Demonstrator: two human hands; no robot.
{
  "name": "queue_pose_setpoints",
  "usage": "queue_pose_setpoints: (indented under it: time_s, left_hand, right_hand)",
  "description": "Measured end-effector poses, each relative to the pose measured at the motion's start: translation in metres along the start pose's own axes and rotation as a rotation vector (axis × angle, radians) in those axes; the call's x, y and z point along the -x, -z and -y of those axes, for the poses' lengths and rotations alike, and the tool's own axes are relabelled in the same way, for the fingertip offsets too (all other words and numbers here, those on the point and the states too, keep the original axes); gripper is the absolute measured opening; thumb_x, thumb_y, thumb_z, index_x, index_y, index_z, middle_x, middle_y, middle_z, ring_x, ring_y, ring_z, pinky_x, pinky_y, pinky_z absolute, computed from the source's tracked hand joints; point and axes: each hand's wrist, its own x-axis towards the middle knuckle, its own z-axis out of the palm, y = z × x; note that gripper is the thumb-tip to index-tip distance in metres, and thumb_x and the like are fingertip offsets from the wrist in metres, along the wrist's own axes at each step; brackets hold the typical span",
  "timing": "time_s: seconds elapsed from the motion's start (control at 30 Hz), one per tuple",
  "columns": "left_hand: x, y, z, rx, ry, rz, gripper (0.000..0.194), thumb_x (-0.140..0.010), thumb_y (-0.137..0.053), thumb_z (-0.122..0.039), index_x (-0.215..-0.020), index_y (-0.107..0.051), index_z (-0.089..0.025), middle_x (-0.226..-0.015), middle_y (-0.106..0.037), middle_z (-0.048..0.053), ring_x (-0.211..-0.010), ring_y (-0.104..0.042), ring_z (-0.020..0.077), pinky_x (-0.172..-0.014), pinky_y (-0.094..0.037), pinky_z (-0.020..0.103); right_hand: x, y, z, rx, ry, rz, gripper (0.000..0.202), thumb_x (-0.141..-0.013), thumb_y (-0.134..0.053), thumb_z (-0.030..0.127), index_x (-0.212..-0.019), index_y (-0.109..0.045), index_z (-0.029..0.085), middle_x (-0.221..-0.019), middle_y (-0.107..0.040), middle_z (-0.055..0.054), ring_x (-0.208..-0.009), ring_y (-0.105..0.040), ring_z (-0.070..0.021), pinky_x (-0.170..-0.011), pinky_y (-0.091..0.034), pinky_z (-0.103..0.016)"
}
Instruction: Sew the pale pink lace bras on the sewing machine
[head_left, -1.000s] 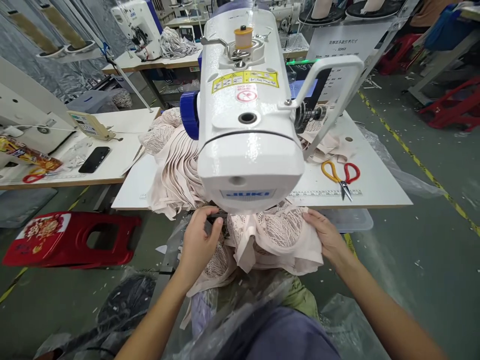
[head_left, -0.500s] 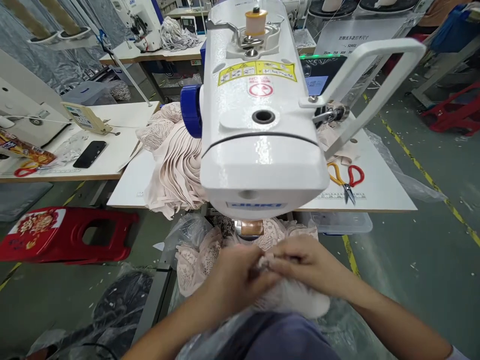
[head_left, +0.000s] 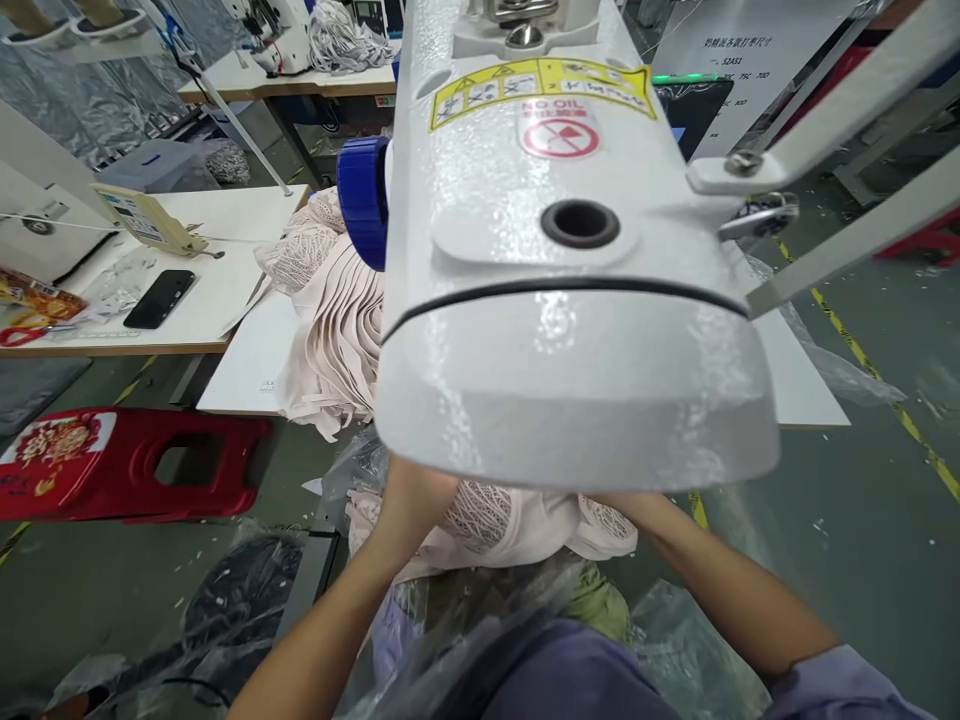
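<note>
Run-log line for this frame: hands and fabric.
left hand: at lace fabric | right hand: at same fabric | fingers: hidden behind sewing machine head | grip: cannot tell

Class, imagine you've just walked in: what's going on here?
A person's left hand and right hand are at pale lace fabric, beneath the front of a white sewing machine. The machine hides the fingers, so their grip cannot be told. A stack of similar fabric lies on the white table, left of the machine.

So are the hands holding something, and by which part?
Can't tell: the white machine head hides the fingers of the left hand and right hand. Lacy cloth shows between them, but no grip is visible.
</note>
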Motion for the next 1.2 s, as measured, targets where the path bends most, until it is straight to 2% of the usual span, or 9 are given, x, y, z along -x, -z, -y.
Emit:
queue_pose_setpoints:
  time_s: [0.33,0.4,0.47,0.57,0.7,0.83,0.97,1.1,1.2]
  left_hand:
    - [0.009,0.001,0.008,-0.005,0.04,-0.034,0.012,-0.08,-0.059,-0.031,-0.075,-0.062,-0.02,-0.053,-0.055,-0.002,-0.065,-0.059,0.0184,-0.059,-0.049,0.026]
    - [0.017,0.001,0.019,0.006,0.069,-0.076,0.018,-0.084,-0.057,-0.035,-0.088,-0.063,-0.019,-0.068,-0.063,0.002,-0.074,-0.063,0.0198,-0.064,-0.05,0.027]
    - [0.031,-0.003,0.036,0.057,0.048,-0.133,0.035,-0.087,-0.056,-0.043,-0.111,-0.06,-0.017,-0.099,-0.068,0.01,-0.098,-0.065,0.0246,-0.079,-0.053,0.033]
    - [0.056,-0.018,0.067,0.173,-0.106,-0.065,0.068,-0.088,-0.055,-0.056,-0.142,-0.038,-0.018,-0.141,-0.049,0.019,-0.133,-0.048,0.0326,-0.106,-0.043,0.046]
    - [0.084,-0.043,0.102,0.105,-0.275,0.073,0.093,-0.078,-0.067,-0.059,-0.151,-0.023,-0.021,-0.155,-0.032,0.021,-0.144,-0.033,0.0395,-0.114,-0.032,0.057]
    - [0.097,-0.059,0.12,0.044,-0.222,0.026,0.072,-0.086,-0.059,-0.033,-0.149,-0.027,-0.02,-0.152,-0.038,0.021,-0.142,-0.038,0.0359,-0.113,-0.035,0.057]
    - [0.101,-0.063,0.13,0.113,-0.054,0.0,0.057,-0.088,-0.05,-0.023,-0.144,-0.039,-0.019,-0.147,-0.048,0.017,-0.138,-0.045,0.0303,-0.112,-0.04,0.051]
    - [0.098,-0.048,0.133,0.089,-0.067,0.078,0.044,-0.087,-0.044,-0.019,-0.128,-0.059,-0.018,-0.136,-0.061,0.014,-0.131,-0.054,0.0273,-0.111,-0.042,0.047]
    - [0.095,-0.026,0.132,0.005,-0.09,0.059,0.046,-0.086,-0.04,-0.016,-0.126,-0.062,-0.018,-0.134,-0.064,0.012,-0.128,-0.057,0.026,-0.109,-0.045,0.045]
  right_hand:
    - [0.011,0.002,-0.008,0.022,-0.078,-0.002,0.051,-0.078,-0.057,0.063,-0.055,-0.037,0.023,-0.057,-0.038,0.001,-0.057,-0.039,-0.015,-0.052,-0.031,-0.027]
    - [0.019,0.004,-0.013,-0.001,-0.109,-0.006,0.05,-0.08,-0.056,0.064,-0.057,-0.039,0.022,-0.058,-0.039,0.001,-0.057,-0.039,-0.0147,-0.052,-0.03,-0.026]
    - [0.028,0.006,-0.02,-0.042,-0.13,-0.009,0.051,-0.081,-0.055,0.065,-0.058,-0.04,0.022,-0.058,-0.037,0.002,-0.055,-0.037,-0.0136,-0.051,-0.028,-0.026]
    - [0.041,0.008,-0.031,-0.082,-0.135,-0.028,0.054,-0.081,-0.053,0.068,-0.059,-0.039,0.022,-0.057,-0.034,0.004,-0.053,-0.032,-0.012,-0.051,-0.025,-0.026]
    - [0.055,0.009,-0.04,-0.066,-0.149,-0.058,0.059,-0.079,-0.05,0.075,-0.058,-0.037,0.022,-0.058,-0.033,0.004,-0.054,-0.032,-0.012,-0.053,-0.027,-0.026]
    - [0.067,0.011,-0.045,-0.03,-0.161,-0.074,0.061,-0.078,-0.047,0.079,-0.058,-0.039,0.021,-0.058,-0.035,0.004,-0.055,-0.034,-0.0127,-0.054,-0.029,-0.026]
    - [0.074,0.013,-0.046,-0.015,-0.148,-0.072,0.057,-0.081,-0.048,0.075,-0.066,-0.051,0.02,-0.062,-0.048,0.001,-0.058,-0.044,-0.015,-0.057,-0.036,-0.027]
    - [0.075,0.011,-0.044,-0.042,-0.107,-0.104,0.049,-0.082,-0.054,0.066,-0.092,-0.065,0.019,-0.091,-0.068,-0.007,-0.081,-0.062,-0.0233,-0.072,-0.048,-0.032]
    - [0.078,0.012,-0.042,-0.011,-0.108,-0.122,0.047,-0.085,-0.053,0.064,-0.088,-0.066,0.019,-0.087,-0.07,-0.007,-0.082,-0.064,-0.0247,-0.072,-0.049,-0.033]
